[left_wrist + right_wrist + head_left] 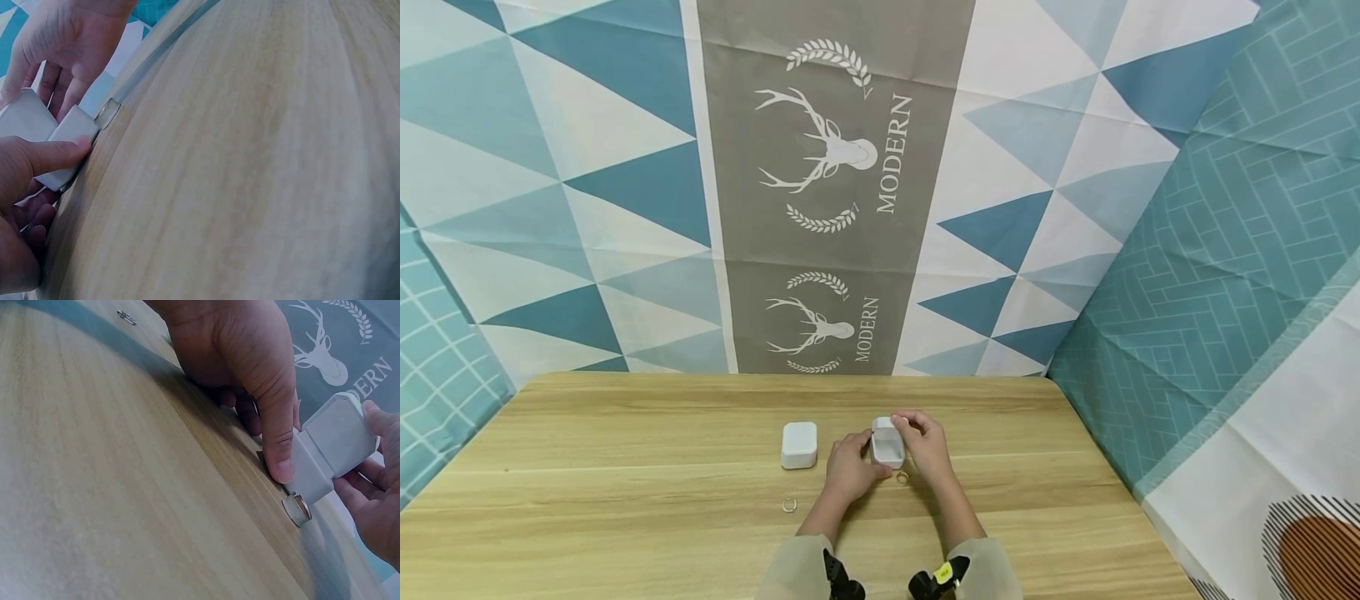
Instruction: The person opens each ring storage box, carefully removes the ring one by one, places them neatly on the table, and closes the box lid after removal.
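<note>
A small white ring box (889,450) stands on the table with its lid raised. My left hand (848,473) grips the base from the left, its thumb (62,152) lying along the front wall in the left wrist view. At the lid, my right hand (929,448) holds the edge between thumb and fingers; in the right wrist view the thumb is on the lid's (340,434) inner side. Just in front of the box lies a gold-toned ring (298,511), close to the left thumb tip. The box's far side is hidden.
A second white box (799,445), lid down, stands to the left of the hands. Nearer the front lies another ring (794,505). The wooden table (625,483) ends at a patterned cloth backdrop (820,250); more cloth (1225,333) hangs on the right.
</note>
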A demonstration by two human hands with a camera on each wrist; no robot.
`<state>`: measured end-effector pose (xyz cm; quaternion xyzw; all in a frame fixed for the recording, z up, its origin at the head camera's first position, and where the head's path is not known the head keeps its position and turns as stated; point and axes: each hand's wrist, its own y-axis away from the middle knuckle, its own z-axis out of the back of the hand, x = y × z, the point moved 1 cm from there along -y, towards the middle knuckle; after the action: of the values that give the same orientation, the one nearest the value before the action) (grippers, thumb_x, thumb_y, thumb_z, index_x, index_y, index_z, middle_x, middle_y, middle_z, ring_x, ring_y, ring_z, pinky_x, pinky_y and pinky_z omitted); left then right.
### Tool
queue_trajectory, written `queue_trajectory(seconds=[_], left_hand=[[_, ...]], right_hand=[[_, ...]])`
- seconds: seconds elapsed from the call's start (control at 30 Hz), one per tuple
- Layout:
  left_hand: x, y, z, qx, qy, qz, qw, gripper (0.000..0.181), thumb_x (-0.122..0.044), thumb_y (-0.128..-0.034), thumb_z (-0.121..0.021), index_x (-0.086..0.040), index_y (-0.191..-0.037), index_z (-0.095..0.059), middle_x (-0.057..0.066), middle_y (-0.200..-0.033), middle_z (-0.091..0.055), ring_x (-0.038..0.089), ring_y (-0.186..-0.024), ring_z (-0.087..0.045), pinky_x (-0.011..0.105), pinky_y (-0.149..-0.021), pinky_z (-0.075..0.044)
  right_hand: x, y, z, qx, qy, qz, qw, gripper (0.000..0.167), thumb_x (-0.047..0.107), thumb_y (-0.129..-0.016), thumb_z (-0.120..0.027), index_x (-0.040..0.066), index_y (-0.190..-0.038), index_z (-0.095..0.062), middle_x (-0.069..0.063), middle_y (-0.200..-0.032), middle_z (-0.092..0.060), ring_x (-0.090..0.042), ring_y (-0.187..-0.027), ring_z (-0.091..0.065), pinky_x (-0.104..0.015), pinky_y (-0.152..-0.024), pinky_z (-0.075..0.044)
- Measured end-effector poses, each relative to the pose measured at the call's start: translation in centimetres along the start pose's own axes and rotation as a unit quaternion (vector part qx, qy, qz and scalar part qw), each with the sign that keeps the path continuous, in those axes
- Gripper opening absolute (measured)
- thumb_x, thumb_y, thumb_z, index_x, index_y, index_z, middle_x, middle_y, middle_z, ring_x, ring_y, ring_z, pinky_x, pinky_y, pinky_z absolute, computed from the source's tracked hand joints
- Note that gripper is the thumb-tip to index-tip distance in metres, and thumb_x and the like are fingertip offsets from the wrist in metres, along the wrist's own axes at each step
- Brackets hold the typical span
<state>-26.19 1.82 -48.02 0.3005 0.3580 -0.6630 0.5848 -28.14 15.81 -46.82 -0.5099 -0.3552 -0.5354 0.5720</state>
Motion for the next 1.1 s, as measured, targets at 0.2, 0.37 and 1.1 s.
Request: queue_trajectory(seconds=[0.2, 0.37, 1.1], left_hand=[[0.0, 0.1, 0.0, 0.000, -0.009, -0.007, 0.9999, 0.074, -0.021, -0.0627, -0.085, 0.003, -0.126, -0.056, 0.019, -0.121, -0.060, 0.033, -0.105, -0.051, 0.047, -0.092, -0.042], [0.0, 0.2, 0.1, -0.001, -0.013, -0.011, 0.9999, 0.075, -0.021, -0.0622, -0.085, 0.003, -0.126, -0.055, 0.019, -0.120, -0.060, 0.033, -0.105, -0.051, 0.047, -0.092, -0.042], [0.2, -0.1, -0.2, 0.004, -0.021, -0.007, 0.9997, 0.078, -0.024, -0.0626, -0.085, 0.004, -0.128, -0.054, 0.020, -0.121, -0.060, 0.032, -0.104, -0.051, 0.047, -0.092, -0.042]], right_hand=[[0.1, 0.1, 0.0, 0.001, 0.001, 0.001, 1.0000, 0.033, 0.031, -0.088, -0.064, 0.002, -0.102, -0.068, -0.011, -0.108, -0.067, -0.014, -0.097, -0.058, -0.023, -0.076, -0.049], [0.1, 0.0, 0.0, 0.003, -0.007, -0.002, 1.0000, 0.031, 0.028, -0.087, -0.065, 0.001, -0.103, -0.068, -0.011, -0.109, -0.067, -0.017, -0.099, -0.058, -0.026, -0.079, -0.048], [3.3, 1.3, 0.4, 0.019, -0.011, -0.016, 0.9996, 0.025, 0.014, -0.090, -0.061, -0.006, -0.105, -0.065, -0.016, -0.109, -0.065, -0.015, -0.097, -0.056, -0.024, -0.079, -0.047]])
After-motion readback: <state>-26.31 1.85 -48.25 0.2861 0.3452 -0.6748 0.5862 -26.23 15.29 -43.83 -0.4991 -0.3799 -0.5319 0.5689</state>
